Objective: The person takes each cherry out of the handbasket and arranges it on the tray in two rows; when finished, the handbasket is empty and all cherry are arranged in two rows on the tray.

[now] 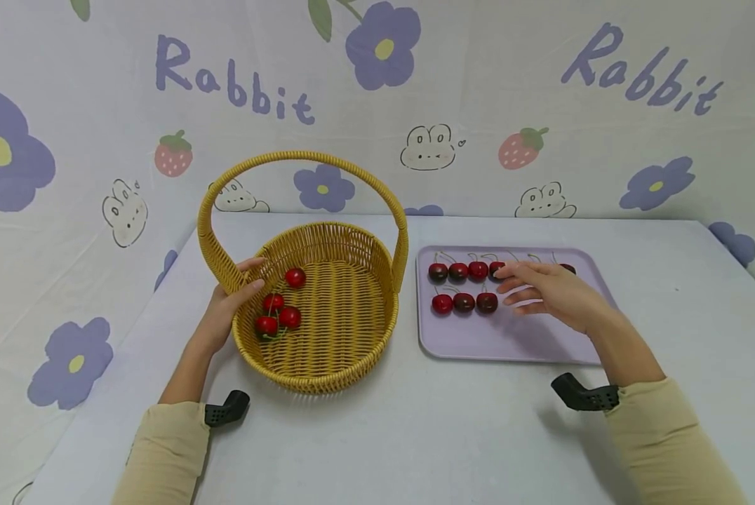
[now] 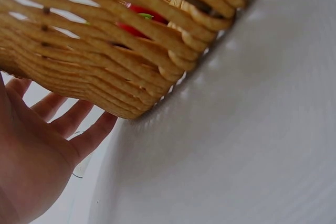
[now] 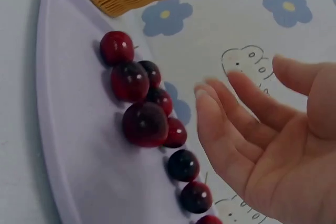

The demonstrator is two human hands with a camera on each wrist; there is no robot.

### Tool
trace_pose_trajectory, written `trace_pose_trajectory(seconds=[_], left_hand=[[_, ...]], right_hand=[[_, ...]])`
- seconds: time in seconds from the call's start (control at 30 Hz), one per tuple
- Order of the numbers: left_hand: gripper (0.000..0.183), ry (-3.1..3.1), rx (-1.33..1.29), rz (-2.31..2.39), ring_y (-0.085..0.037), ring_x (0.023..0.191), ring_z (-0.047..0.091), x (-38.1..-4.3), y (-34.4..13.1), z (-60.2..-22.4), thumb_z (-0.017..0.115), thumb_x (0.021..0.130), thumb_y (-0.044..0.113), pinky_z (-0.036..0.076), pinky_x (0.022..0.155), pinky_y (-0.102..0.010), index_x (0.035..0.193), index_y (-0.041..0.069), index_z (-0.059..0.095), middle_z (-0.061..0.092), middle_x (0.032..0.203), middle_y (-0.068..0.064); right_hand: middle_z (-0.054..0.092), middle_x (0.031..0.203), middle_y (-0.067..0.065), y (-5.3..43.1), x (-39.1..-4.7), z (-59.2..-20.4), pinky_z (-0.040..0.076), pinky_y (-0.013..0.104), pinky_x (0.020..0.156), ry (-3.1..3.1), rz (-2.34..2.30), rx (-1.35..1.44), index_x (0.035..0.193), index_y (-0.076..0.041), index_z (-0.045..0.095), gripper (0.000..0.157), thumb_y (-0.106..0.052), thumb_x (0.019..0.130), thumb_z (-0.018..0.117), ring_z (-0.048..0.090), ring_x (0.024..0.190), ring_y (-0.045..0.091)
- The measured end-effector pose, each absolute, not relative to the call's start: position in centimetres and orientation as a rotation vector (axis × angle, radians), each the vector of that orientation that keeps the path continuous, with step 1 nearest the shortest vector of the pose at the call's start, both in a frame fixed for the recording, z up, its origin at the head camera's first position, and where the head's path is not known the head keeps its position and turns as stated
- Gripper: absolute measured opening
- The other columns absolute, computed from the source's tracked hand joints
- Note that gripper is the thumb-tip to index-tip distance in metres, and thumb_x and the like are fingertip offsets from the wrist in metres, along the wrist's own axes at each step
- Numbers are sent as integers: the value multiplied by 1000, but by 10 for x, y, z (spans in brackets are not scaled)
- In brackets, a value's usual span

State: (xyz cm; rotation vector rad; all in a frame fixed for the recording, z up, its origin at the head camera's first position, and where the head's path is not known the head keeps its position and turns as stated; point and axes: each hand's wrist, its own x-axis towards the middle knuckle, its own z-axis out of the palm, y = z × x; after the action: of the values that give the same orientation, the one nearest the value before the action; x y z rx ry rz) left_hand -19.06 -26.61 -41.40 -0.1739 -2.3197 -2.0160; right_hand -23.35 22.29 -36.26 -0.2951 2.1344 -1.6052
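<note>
A yellow woven basket with a tall arched handle stands on the left of the table. My left hand grips its left side at the foot of the handle; in the left wrist view, fingers reach behind the wicker wall. Several dark red cherries lie in the basket's left half. Over the lilac tray hovers my right hand, fingers loosely bent and holding nothing. It is nearest the cherries on the tray, which stand in two rows, and hides part of the back row.
A white-covered table runs beneath everything. Behind it hangs a cloth printed with flowers, rabbits and strawberries. Black wrist-worn devices sit at both sleeve cuffs. The basket's handle rises high above its rim.
</note>
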Motion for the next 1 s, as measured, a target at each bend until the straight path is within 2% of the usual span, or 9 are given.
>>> trace_pose_trajectory(seconds=[0.23,0.37,0.8,1.0], left_hand=[[50,-2314,-176,-2018,-34,132,34,-190,-266,-414,50,97,19,22,108,-51,142,1,36,35,146,-16],[51,-2318,-173,-2015,-33,133,33,-190,-266,-413,50,97,20,22,108,-52,142,1,36,35,146,-16],[50,-2307,-172,-2036,-33,131,35,-191,-266,-414,51,97,19,23,108,-50,142,1,36,36,145,-17],[50,-2303,-174,-2041,-32,131,35,-192,-267,-415,51,98,19,22,109,-49,142,1,37,37,145,-17]], right_hand=[[53,120,30,206,-225,-343,49,38,88,1996,-1540,-550,125,7,53,46,-32,102,43,58,105,38],[55,123,26,192,-220,-335,47,37,91,1961,-1460,-661,128,6,53,46,-31,104,40,56,108,39],[59,117,20,132,-212,-328,48,41,89,1774,-1435,-725,127,2,56,42,-30,102,46,59,104,33],[58,119,21,105,-213,-326,47,43,90,1672,-1461,-768,128,3,54,41,-27,103,43,55,109,39]])
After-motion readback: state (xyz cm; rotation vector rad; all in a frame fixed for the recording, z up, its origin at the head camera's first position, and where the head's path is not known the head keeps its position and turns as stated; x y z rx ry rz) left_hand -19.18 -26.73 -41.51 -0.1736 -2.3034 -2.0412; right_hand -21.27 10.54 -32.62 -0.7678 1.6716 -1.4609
